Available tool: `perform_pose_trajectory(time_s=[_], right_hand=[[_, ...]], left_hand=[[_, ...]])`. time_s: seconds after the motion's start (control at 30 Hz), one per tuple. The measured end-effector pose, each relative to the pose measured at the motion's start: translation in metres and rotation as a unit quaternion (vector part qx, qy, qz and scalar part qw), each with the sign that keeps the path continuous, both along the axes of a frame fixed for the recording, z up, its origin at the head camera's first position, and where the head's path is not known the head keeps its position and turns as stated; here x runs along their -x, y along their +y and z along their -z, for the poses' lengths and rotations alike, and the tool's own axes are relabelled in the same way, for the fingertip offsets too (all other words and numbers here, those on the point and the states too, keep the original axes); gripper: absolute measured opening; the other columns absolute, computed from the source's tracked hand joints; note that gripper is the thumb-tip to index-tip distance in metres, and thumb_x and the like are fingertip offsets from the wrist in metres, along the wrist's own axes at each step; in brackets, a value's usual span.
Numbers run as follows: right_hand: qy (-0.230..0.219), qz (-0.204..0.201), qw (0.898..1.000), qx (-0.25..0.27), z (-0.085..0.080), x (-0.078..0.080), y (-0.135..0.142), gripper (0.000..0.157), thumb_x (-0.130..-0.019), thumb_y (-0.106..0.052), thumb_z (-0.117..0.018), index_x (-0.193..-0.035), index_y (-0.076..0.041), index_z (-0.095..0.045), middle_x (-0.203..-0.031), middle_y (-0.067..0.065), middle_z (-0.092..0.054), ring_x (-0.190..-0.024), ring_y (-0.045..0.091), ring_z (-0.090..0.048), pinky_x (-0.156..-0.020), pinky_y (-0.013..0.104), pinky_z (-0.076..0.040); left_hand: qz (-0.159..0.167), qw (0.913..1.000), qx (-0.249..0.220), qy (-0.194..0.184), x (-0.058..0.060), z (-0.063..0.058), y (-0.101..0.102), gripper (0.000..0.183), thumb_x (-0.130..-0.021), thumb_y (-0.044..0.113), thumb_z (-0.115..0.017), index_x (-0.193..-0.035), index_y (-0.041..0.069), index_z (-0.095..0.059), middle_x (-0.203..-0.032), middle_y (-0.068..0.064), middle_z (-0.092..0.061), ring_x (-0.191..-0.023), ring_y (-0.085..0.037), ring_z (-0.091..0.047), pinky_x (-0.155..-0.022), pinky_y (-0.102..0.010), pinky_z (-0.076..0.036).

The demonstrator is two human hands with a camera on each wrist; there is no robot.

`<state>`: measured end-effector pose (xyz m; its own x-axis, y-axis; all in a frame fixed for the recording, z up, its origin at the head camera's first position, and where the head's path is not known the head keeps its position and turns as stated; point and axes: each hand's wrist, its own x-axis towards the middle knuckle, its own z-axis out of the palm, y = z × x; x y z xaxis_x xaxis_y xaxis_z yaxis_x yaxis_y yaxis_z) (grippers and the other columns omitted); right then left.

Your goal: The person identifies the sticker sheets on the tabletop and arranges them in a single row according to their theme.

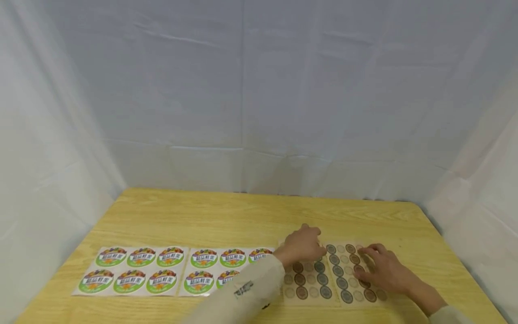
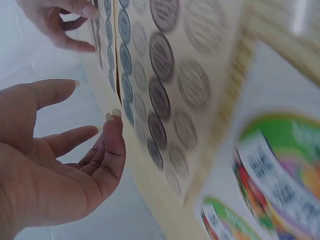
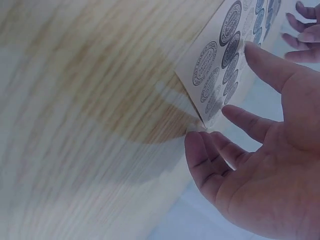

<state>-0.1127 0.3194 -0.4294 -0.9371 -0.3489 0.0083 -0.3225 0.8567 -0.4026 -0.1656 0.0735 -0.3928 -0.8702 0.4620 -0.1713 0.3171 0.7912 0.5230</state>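
Observation:
Two pale tan sheets of round stickers lie side by side: a left sticker sheet [image 1: 310,280] and a right sticker sheet [image 1: 353,284], printed in brown, blue-grey and beige. Over the far part of the left one is my left hand [image 1: 301,245], fingers spread and loosely bent, with nothing between them in the left wrist view. My right hand [image 1: 386,272] is at the right edge of the right sheet. In the right wrist view its thumb [image 3: 267,65] lies over the stickers and its fingers are near the sheet's corner; whether they touch it I cannot tell.
Left of the tan sheets lie two white sheets of fruit stickers, one at the far left [image 1: 125,267] and one nearer the middle [image 1: 216,265], partly covered by my left sleeve [image 1: 251,288]. White cloth [image 1: 267,99] hangs behind the wooden table [image 1: 194,211].

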Motion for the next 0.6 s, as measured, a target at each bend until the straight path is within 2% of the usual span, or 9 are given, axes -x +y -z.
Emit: perform_pose_trajectory(time_s=[0.2, 0.3, 0.4, 0.6], right_hand=[[-0.035, 0.029, 0.999, 0.009, -0.002, 0.005, 0.005, 0.056, -0.089, -0.04, -0.065, -0.126, 0.0, -0.055, -0.122, 0.026, -0.046, -0.11, 0.045, -0.046, -0.083, 0.06, -0.038], [-0.018, 0.03, 0.999, 0.016, -0.005, 0.005, 0.007, 0.055, -0.091, -0.038, -0.064, -0.128, 0.002, -0.054, -0.122, 0.026, -0.047, -0.11, 0.045, -0.047, -0.083, 0.06, -0.038], [0.021, 0.028, 0.999, 0.014, -0.006, 0.004, 0.009, 0.052, -0.092, -0.035, -0.063, -0.128, 0.002, -0.054, -0.122, 0.025, -0.048, -0.11, 0.044, -0.048, -0.083, 0.06, -0.039], [0.061, 0.045, 0.997, -0.004, -0.011, 0.009, 0.011, 0.052, -0.096, -0.033, -0.058, -0.133, 0.003, -0.049, -0.13, 0.031, -0.044, -0.113, 0.052, -0.042, -0.083, 0.065, -0.039]], left_hand=[[-0.023, 0.9994, -0.014, 0.023, 0.01, -0.003, -0.029, 0.051, -0.089, 0.027, -0.062, -0.137, 0.013, -0.051, -0.12, -0.011, -0.049, -0.068, -0.019, -0.049, -0.056, -0.032, -0.042], [-0.028, 0.9986, -0.015, 0.043, 0.015, -0.003, -0.043, 0.052, -0.089, 0.027, -0.062, -0.137, 0.013, -0.051, -0.119, -0.01, -0.049, -0.069, -0.017, -0.048, -0.054, -0.031, -0.042], [-0.025, 0.9974, -0.013, 0.066, 0.018, -0.001, -0.057, 0.051, -0.089, 0.026, -0.06, -0.138, 0.012, -0.05, -0.121, -0.011, -0.048, -0.07, -0.016, -0.049, -0.053, -0.03, -0.042], [-0.014, 0.9894, 0.008, 0.144, 0.019, -0.005, -0.088, 0.046, -0.092, 0.025, -0.058, -0.135, 0.009, -0.051, -0.12, -0.011, -0.05, -0.089, -0.021, -0.056, -0.065, -0.033, -0.049]])
